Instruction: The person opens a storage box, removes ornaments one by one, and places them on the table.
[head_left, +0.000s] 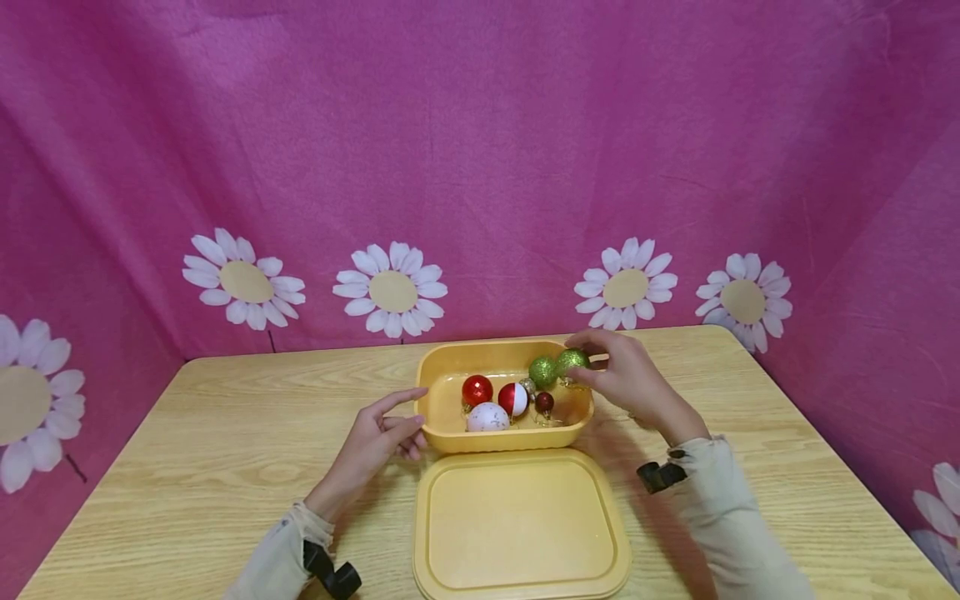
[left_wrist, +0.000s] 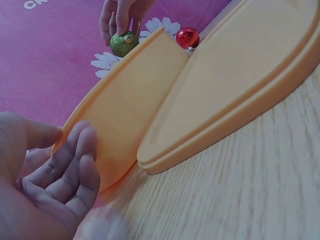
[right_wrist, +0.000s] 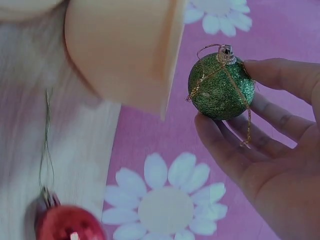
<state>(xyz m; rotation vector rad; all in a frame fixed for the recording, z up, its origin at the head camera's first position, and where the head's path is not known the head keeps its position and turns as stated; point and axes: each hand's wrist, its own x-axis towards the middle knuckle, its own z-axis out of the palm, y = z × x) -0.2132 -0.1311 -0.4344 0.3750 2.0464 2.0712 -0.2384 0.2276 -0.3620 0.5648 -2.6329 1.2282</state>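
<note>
A yellow plastic box (head_left: 491,442) holds several Christmas baubles. Among them are a shiny red bauble (head_left: 477,389), a speckled white bauble (head_left: 487,417), a red-and-white bauble (head_left: 513,399), a small dark red bauble (head_left: 544,402) and a green glitter bauble (head_left: 543,372). Over the box's far right corner, my right hand (head_left: 628,375) pinches another green glitter bauble (right_wrist: 220,87) between thumb and fingers; a gold string hangs from it. My left hand (head_left: 375,437) holds the box's left end, thumb and index finger at the rim, the other fingers loosely curled beside the wall (left_wrist: 115,125).
The yellow lid (head_left: 521,525) lies flat on the wooden table (head_left: 225,467), directly in front of the box. Another red bauble (right_wrist: 70,224) with a string lies on the table to the box's right, under my right arm. A pink daisy-patterned curtain (head_left: 495,167) hangs behind the table.
</note>
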